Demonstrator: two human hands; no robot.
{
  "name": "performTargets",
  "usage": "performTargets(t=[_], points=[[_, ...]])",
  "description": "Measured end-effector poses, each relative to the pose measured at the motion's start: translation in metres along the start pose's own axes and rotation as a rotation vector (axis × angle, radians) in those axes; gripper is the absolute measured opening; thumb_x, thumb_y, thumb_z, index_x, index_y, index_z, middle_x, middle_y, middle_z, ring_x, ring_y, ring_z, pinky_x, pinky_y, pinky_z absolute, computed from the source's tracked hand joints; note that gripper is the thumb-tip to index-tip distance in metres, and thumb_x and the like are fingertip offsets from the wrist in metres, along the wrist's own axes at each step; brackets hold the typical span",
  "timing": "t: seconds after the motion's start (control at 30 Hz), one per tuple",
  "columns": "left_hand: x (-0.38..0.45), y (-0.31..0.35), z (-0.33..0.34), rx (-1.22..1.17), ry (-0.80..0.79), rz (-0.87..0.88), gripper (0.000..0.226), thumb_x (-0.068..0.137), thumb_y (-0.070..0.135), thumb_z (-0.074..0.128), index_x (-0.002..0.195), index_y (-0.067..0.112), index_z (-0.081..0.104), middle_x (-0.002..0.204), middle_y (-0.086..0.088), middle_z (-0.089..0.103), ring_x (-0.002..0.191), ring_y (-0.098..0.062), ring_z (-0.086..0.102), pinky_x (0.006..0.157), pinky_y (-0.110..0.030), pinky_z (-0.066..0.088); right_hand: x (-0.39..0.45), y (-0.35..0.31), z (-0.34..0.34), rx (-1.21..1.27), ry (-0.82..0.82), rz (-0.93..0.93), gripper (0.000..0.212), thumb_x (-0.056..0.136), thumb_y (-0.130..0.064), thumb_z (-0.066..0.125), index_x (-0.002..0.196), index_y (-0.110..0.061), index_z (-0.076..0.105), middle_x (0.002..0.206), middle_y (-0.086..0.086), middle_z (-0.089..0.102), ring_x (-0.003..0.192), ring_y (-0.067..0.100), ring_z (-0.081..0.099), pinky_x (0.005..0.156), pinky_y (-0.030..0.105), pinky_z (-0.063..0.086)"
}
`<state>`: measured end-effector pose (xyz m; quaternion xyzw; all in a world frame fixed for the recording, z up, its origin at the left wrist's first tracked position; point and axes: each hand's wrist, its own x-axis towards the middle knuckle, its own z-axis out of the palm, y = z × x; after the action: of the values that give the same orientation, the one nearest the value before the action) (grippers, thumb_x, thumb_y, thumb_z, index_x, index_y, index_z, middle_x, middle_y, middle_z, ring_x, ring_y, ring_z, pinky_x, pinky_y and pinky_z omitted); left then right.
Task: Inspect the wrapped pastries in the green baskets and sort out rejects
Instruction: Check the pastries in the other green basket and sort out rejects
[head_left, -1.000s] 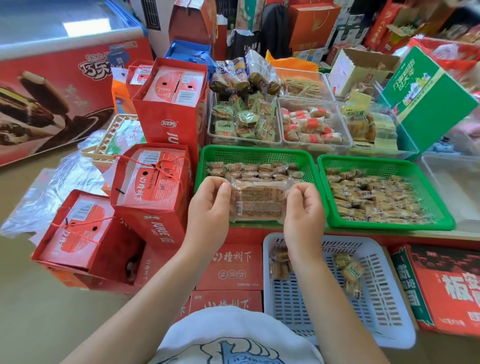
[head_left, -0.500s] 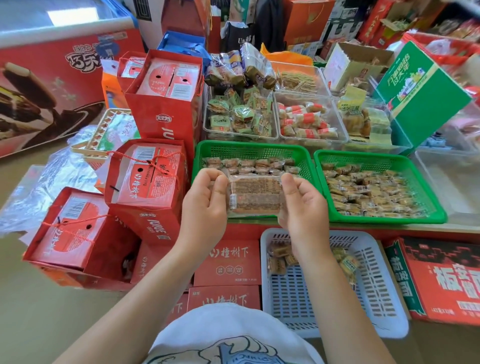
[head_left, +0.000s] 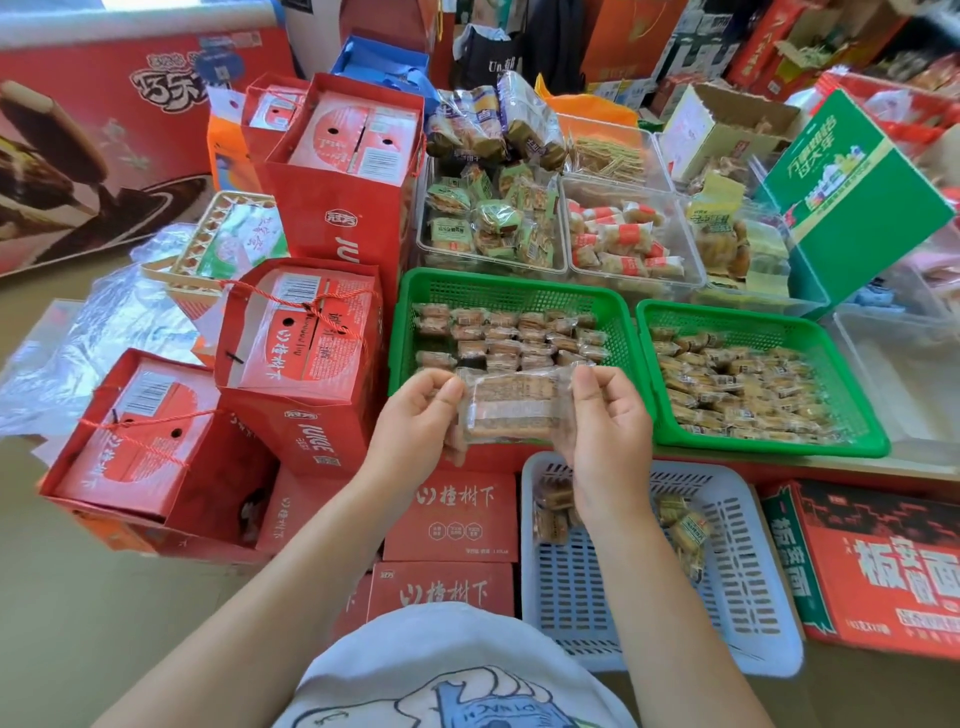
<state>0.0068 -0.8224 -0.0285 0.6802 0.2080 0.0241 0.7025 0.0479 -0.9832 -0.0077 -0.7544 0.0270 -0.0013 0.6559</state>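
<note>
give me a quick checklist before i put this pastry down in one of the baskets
1. Grip: left hand and right hand pinch the wrapped pastry by its ends: ok.
2. Wrapper intact: cannot tell, glare and blur.
3. Label readable: cannot tell.
4. White basket has bare space for a reject: ok.
5. Left green basket has room near its front edge: ok.
6. Right green basket has room: not ok, nearly full.

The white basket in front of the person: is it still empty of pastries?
No. The white basket already holds several wrapped pastries near its far end, below the right hand.
</note>
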Motion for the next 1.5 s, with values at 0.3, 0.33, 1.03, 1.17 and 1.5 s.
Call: performTargets(t=[0.3, 0.33, 1.03, 1.17, 1.5], points=[[0.001, 0.013, -0.005, 0.604, -0.33, 0.538, 0.085, 0.072, 0.057, 0.08, 0.145, 0.033, 0.043, 0.136, 0.017, 0.053, 0.129, -0.004, 0.047, 0.11, -0.029, 0.037, 0.001, -0.01, 0.01, -0.031, -0.139, -0.009, 0.024, 0.101, -0.034, 0.056, 0.082, -0.02, 0.062, 0.064, 0.015, 0.052, 0.06, 0.023, 0.049, 0.053, 0.049, 0.045], [0.001, 0.012, -0.002, 0.582, -0.326, 0.558, 0.082, 0.072, 0.049, 0.083, 0.143, 0.028, 0.046, 0.127, 0.017, 0.057, 0.12, -0.003, 0.052, 0.104, -0.027, 0.043, -0.001, -0.013, 0.013, 0.072, -0.17, 0.056, 0.023, 0.101, -0.032, 0.056, 0.083, -0.018, 0.063, 0.072, 0.021, 0.055, 0.067, 0.029, 0.053, 0.061, 0.057, 0.05], [0.03, 0.005, 0.008, -0.559, -0.142, -0.383, 0.06, 0.097, 0.046, 0.06, 0.145, 0.012, 0.046, 0.111, -0.015, 0.069, 0.083, -0.023, 0.07, 0.067, -0.032, 0.058, 0.0, 0.006, 0.01, -0.424, -0.395, -0.314, 0.044, 0.075, -0.042, 0.083, 0.109, -0.025, 0.061, 0.109, -0.009, 0.056, 0.105, 0.006, 0.055, 0.087, 0.017, 0.045], [0.033, 0.007, 0.017, -0.598, -0.144, -0.403, 0.042, 0.1, 0.038, 0.058, 0.127, 0.006, 0.059, 0.097, -0.01, 0.071, 0.08, -0.018, 0.071, 0.064, -0.028, 0.058, 0.007, 0.015, 0.015, -0.537, -0.193, -0.502, 0.027, 0.085, -0.025, 0.077, 0.107, -0.018, 0.063, 0.103, -0.006, 0.058, 0.1, 0.012, 0.056, 0.085, 0.027, 0.047], [0.05, 0.004, 0.019, -0.635, -0.16, -0.375, 0.035, 0.099, 0.034, 0.058, 0.123, 0.011, 0.063, 0.121, -0.018, 0.07, 0.109, -0.028, 0.07, 0.08, -0.031, 0.06, 0.042, 0.022, 0.003, -0.404, -0.058, -0.448, 0.005, 0.096, -0.015, 0.061, 0.097, -0.014, 0.066, 0.092, -0.009, 0.064, 0.09, 0.001, 0.06, 0.079, 0.015, 0.047]])
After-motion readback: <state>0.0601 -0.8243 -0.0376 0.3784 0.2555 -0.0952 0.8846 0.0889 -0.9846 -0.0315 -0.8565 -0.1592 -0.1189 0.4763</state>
